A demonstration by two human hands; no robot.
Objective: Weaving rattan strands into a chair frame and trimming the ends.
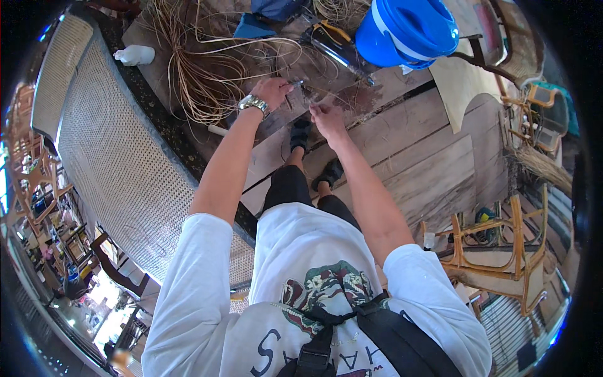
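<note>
My left hand, with a metal watch at its wrist, is closed around a small object with a silvery tip; its kind is too small to tell. To its right, my right hand has its fingers pinched together, and whatever they hold cannot be made out. Left of the hands a loose bundle of long thin cane strands spreads over the wooden boards. A long curved piece of furniture with woven cane webbing stands along my left side, its dark frame edge beside the strands.
A lidded blue bucket stands at the far right, next to a long caulking-gun-like tool. A white bottle lies at the far left. Wooden chair frames are on the right. My feet in dark shoes are below my hands.
</note>
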